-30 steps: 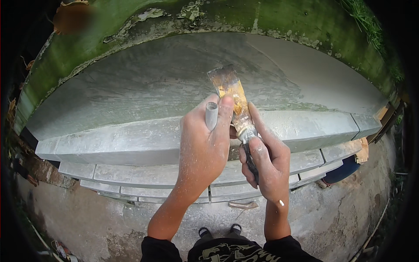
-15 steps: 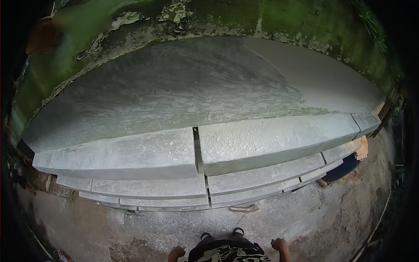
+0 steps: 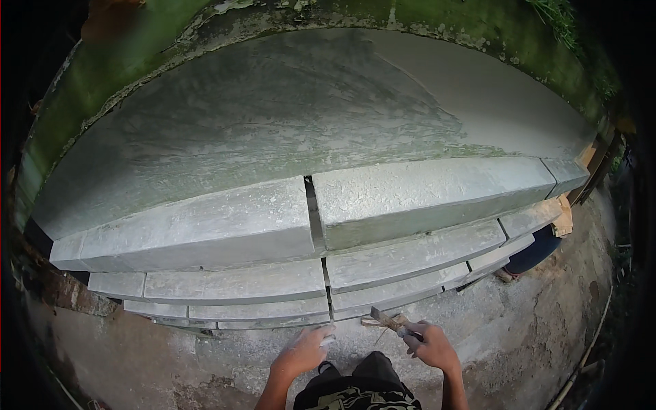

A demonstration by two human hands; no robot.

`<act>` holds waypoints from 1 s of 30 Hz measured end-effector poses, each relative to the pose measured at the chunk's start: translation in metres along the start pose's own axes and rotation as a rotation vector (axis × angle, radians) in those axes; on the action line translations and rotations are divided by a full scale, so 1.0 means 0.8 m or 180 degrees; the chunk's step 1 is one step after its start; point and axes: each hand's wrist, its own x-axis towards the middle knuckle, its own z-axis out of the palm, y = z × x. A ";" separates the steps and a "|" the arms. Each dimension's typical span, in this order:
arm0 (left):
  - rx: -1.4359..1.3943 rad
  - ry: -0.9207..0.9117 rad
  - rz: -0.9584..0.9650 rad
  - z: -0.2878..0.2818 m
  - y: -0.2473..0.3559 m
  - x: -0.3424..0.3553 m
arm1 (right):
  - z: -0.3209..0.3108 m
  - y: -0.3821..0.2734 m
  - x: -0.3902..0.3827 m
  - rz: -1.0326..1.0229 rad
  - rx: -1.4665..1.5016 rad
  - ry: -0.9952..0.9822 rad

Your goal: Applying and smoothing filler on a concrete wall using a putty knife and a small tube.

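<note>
"So, what do you count down there?"

"Two bare hands, one scraper (image 3: 384,319) and one small pale piece (image 3: 328,339)."

"Start with the right hand (image 3: 434,347). How far are its fingers spread?"

"Hardly at all; they're curled round the scraper's handle. The flat blade points away from the person and to the left."

"And the left hand (image 3: 303,352)?"

"Half curled, gripping the pale piece, which pokes out toward the right hand. It's too small to make out its exact shape."

"Where's the scraper, then?"

"Over the ground (image 3: 225,348), by the near edge of the lowest tier, a little right of the middle. Whether the blade's tip touches that edge, I can't tell. One piece of wood (image 3: 369,322) lies on the ground, partly hidden by the blade."

"How many tiers?"

"At least three grey ones, stepping down toward the person. The top tier (image 3: 437,181) has one dark gap (image 3: 313,212) near the middle of its length and one thinner joint near its right end."

"Anything else along there?"

"One rounded dark blue thing (image 3: 535,251) at the tiers' right end, and one mossy green ledge (image 3: 465,24) beyond the smeared grey surface (image 3: 273,109)."
</note>
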 end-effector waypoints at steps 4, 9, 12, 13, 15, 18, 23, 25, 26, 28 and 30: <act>-0.0543 -0.0299 0.0268 -0.072 0.092 0.012 | -0.034 -0.119 -0.018 -0.0105 0.1410 -0.0160; -0.0744 0.2233 0.1395 -0.141 0.181 0.020 | -0.037 -0.211 0.016 -0.1733 0.2541 0.0395; -0.0006 0.2822 0.1891 -0.192 0.218 0.061 | -0.047 -0.292 0.043 -0.1936 0.2550 0.0552; -0.0372 0.2824 0.1785 -0.204 0.232 0.078 | -0.050 -0.306 0.056 -0.2274 0.2581 0.0540; -0.1525 0.2577 0.1612 -0.218 0.254 0.134 | -0.061 -0.318 0.100 -0.2442 0.2570 0.0639; -0.2258 0.2338 0.1367 -0.258 0.272 0.174 | -0.060 -0.348 0.120 -0.2685 0.2715 0.0713; -0.2454 0.2676 0.1219 -0.259 0.265 0.215 | -0.044 -0.350 0.139 -0.2843 0.2600 0.1072; -0.2331 0.2650 0.1082 -0.271 0.279 0.199 | -0.047 -0.359 0.135 -0.2825 0.2501 0.1119; -0.2204 0.2669 0.0974 -0.274 0.286 0.195 | -0.052 -0.361 0.133 -0.2855 0.2389 0.1140; -0.2122 0.2879 0.1217 -0.249 0.271 0.207 | -0.040 -0.340 0.136 -0.2884 0.2275 0.1319; -0.1993 0.3109 0.1499 -0.254 0.272 0.213 | -0.040 -0.346 0.145 -0.2963 0.2188 0.1501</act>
